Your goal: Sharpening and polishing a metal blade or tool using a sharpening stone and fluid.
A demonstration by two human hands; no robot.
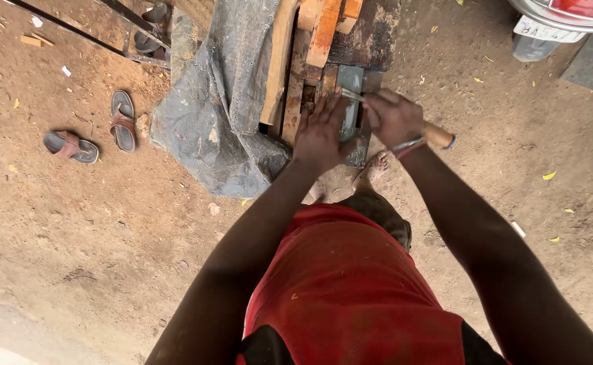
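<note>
Sharpening a chisel on a grey stone, both hands at work.

Pressing flat with the left hand (320,132), fingers (328,107) spread wide over the grey sharpening stone (350,81) and the metal blade (352,95) lying across its near end; gripping with the right hand (392,116), fingers curled tight round the chisel, wooden handle (438,136) jutting out to the right. Long axis of the tool running from upper left at the stone down to lower right, blade tip just under the left fingertips, so left hand nearer the edge, right nearer the handle. Resting on a rough surface (371,40) of stacked planks (279,61), grey tarpaulin (208,115) alongside, sandals (122,122) well apart on the dirt ground.
</note>
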